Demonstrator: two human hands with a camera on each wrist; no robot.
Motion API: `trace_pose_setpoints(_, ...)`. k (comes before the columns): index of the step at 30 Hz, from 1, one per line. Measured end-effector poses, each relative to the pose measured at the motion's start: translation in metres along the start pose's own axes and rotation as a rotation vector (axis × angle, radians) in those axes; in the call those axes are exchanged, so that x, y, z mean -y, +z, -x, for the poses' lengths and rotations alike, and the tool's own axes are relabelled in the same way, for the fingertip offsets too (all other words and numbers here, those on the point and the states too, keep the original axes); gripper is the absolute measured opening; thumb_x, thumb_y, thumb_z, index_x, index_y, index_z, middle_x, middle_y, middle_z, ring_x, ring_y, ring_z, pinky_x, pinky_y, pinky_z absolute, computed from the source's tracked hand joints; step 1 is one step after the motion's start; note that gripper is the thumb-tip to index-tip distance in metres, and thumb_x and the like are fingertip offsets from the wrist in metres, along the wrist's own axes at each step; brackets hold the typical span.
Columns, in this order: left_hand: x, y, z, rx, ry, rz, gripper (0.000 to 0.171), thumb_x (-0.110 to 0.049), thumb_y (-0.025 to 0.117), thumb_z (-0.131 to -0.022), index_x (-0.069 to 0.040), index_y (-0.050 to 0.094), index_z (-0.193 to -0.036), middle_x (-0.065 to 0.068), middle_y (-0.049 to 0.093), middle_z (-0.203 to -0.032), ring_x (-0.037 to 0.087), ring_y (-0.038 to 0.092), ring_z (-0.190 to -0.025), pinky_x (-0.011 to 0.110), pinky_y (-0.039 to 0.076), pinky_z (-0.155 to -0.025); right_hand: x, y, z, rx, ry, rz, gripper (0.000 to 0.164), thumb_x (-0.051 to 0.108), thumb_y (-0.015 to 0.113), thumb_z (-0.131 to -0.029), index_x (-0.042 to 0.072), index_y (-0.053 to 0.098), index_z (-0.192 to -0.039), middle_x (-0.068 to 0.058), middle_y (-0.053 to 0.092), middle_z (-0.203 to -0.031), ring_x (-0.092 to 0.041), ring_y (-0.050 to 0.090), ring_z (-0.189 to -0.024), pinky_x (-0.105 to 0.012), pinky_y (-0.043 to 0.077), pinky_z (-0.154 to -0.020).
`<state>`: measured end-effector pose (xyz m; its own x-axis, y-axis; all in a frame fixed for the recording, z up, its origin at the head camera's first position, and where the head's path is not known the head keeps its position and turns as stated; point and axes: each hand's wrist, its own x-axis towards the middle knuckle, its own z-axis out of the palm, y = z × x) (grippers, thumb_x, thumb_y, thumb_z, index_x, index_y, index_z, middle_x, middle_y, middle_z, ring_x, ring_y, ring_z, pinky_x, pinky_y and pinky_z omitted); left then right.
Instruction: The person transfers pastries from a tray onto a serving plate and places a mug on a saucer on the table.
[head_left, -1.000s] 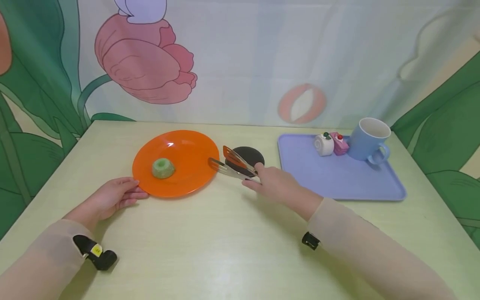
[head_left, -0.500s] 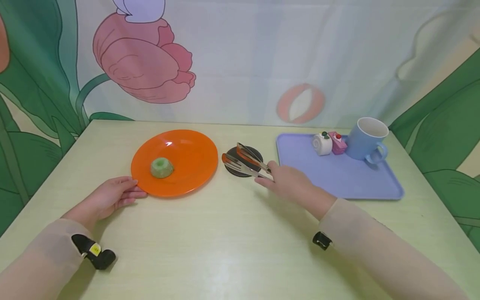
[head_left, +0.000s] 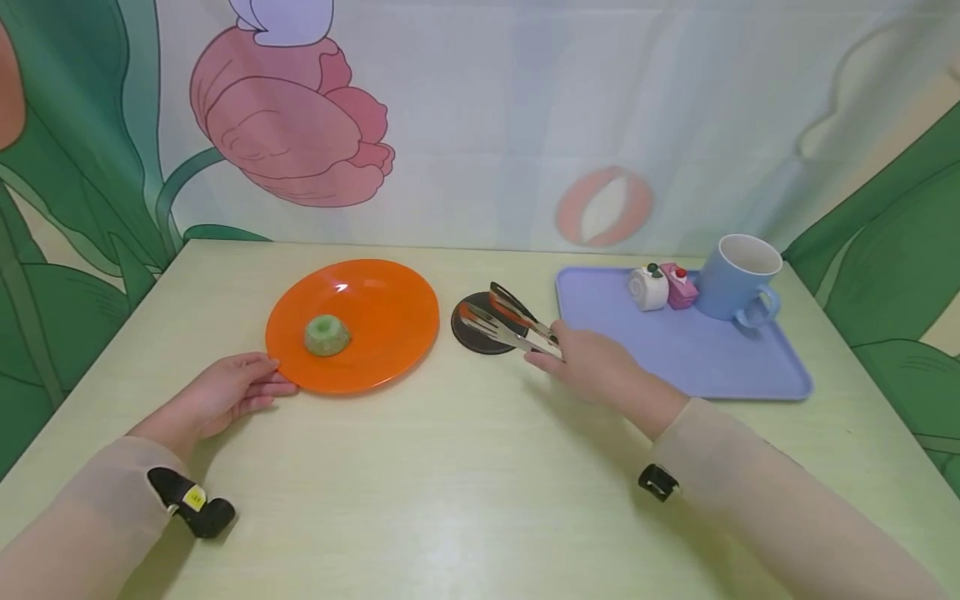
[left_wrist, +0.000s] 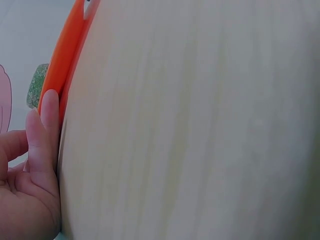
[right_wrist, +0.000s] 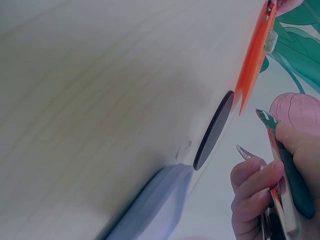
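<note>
An orange plate (head_left: 382,350) lies on the left part of the table, with a small green ring-shaped cake (head_left: 326,335) on it. At the plate's near-left rim, my left hand (head_left: 217,392) holds the edge between thumb and fingers; the left wrist view shows its fingertips against the orange rim. My right hand (head_left: 600,367) grips metal serving tongs (head_left: 517,325), their jaws apart with nothing between them. The tongs' pronged tips hang above a round black coaster (head_left: 480,340). In the right wrist view, the fingers wrap round the tongs' handles.
On the right, a lilac tray (head_left: 720,375) carries a blue mug (head_left: 731,279), a white cake roll (head_left: 648,287) and a pink cake slice (head_left: 678,286). A printed curtain (head_left: 480,125) hangs behind the table (head_left: 420,500).
My right hand has moved to the right with the tongs, from beside the plate's right edge to over the coaster. The left hand, plate and green cake stay put.
</note>
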<state>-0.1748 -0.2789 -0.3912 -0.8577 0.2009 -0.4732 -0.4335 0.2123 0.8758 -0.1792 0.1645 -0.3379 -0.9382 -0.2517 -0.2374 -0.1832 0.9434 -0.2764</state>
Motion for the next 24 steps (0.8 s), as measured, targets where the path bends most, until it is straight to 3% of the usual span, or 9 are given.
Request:
trace_pose_setpoints(5,0.0,0.0,0.0,0.001,-0.002,0.001,0.058,-0.027,0.038,-0.102,0.007,0.017,-0.143,-0.001,0.068,-0.093,0.008,0.066,-0.091,0.019,0.051,-0.076,-0.005,-0.002,0.001,0.001,0.021,0.0,0.057,0.057,0.046,-0.091,0.004,0.047,-0.114,-0.008,0.057,-0.079,-0.024,0.054,-0.067,-0.037,0.043,-0.054)
trace_pose_setpoints(13,-0.001,0.0,-0.001,0.0,-0.003,-0.008,0.059,-0.028,0.038,-0.102,0.007,0.016,-0.144,-0.001,0.068,-0.094,0.008,0.066,-0.091,0.019,0.051,-0.076,-0.015,-0.002,0.003,-0.005,0.03,-0.015,0.063,0.054,0.047,-0.092,0.0,0.043,-0.125,-0.009,0.058,-0.083,-0.024,0.054,-0.069,-0.037,0.043,-0.056)
trace_pose_setpoints(17,-0.001,0.001,-0.002,0.001,-0.001,-0.011,0.059,-0.028,0.038,-0.102,0.007,0.016,-0.144,0.0,0.068,-0.095,0.008,0.066,-0.091,0.019,0.051,-0.076,-0.02,-0.003,0.006,-0.009,0.031,-0.01,0.069,0.054,0.045,-0.092,-0.001,0.038,-0.133,-0.018,0.062,-0.1,-0.029,0.059,-0.081,-0.043,0.048,-0.063)
trace_pose_setpoints(20,-0.001,0.001,-0.001,0.0,-0.006,-0.014,0.059,-0.028,0.038,-0.102,0.007,0.016,-0.144,0.0,0.068,-0.095,0.008,0.066,-0.091,0.019,0.051,-0.076,-0.022,-0.004,0.007,-0.008,0.029,0.003,0.078,0.057,0.042,-0.093,-0.004,0.031,-0.139,-0.025,0.056,-0.119,-0.036,0.059,-0.1,-0.051,0.048,-0.077)
trace_pose_setpoints(24,0.001,0.0,-0.001,-0.009,-0.01,-0.018,0.061,-0.028,0.038,-0.101,0.007,0.013,-0.145,0.0,0.068,-0.095,0.008,0.066,-0.091,0.019,0.051,-0.077,-0.025,-0.005,0.008,-0.003,0.041,0.003,0.081,0.059,0.039,-0.092,-0.004,0.028,-0.141,-0.028,0.049,-0.129,-0.042,0.052,-0.112,-0.054,0.045,-0.086)
